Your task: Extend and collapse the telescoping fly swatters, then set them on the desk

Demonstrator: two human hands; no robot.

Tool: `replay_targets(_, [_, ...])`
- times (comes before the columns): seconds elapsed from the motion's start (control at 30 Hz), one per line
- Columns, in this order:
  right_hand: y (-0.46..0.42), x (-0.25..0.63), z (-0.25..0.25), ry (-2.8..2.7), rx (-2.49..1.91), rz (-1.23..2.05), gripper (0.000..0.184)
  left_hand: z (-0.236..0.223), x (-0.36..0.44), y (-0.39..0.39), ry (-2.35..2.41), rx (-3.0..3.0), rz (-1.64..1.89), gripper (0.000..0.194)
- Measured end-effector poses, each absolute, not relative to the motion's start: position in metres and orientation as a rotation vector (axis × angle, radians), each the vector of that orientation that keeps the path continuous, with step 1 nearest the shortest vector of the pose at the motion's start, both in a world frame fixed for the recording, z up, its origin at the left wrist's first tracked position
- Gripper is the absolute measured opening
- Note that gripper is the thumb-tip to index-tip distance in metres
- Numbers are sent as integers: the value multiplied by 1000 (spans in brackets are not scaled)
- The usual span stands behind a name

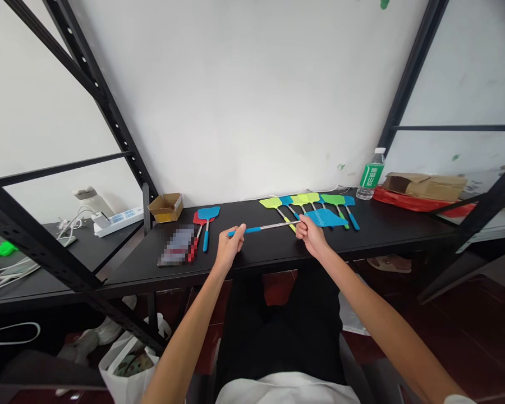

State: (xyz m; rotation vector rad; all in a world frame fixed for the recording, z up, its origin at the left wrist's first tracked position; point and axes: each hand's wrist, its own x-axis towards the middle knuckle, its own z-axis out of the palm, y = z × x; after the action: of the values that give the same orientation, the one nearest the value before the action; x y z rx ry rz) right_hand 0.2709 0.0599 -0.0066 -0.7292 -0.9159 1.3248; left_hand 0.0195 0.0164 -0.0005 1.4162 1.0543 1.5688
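Lying at far left: white power strip (124, 220), just beyond a black metal upright (146, 205). Next, on the black desk (239, 212), an open cardboard box (166, 210) by the wall, a pixelated item (177, 247) in front of it, then a red fly swatter (199, 220) partly under a short blue fly swatter (209, 213). Left hand (230, 244) closed round the blue handle of the long blue fly swatter (280, 224), which sits near level above the desk's front part, head to the right. Right hand (311, 234) pinching its metal rod beside the head. Behind: row of yellow-green, blue and green swatters (333, 199), some overlapping. Right end: upright water bottle (371, 177), then brown cardboard (433, 185) on red plastic (421, 205).
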Motion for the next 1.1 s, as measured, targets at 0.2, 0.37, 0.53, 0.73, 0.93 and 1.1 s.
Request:
replay_targets(0.2, [61,272,-7,-899,-722,1343,53,3,18,15,1022,1464,1527,40])
replay_targets(0.37, [61,273,-7,-884,-705,1338,55,5,19,12,1017,1558,1455,38])
replay_targets(0.53, [61,272,-6,-883,-674,1327,52,7,19,7,996,1654,1362,37])
replay_targets(0.73, [59,271,-7,-1089,-723,1279,60,8,18,6,950,1699,1281,34])
replay_targets(0.93, [60,273,-11,-1217,-633,1317,59,10,19,4,941,1726,1228,31])
replay_targets(1.1, [56,271,-7,-1295,-638,1323,60,13,19,2,861,1721,1179,40])
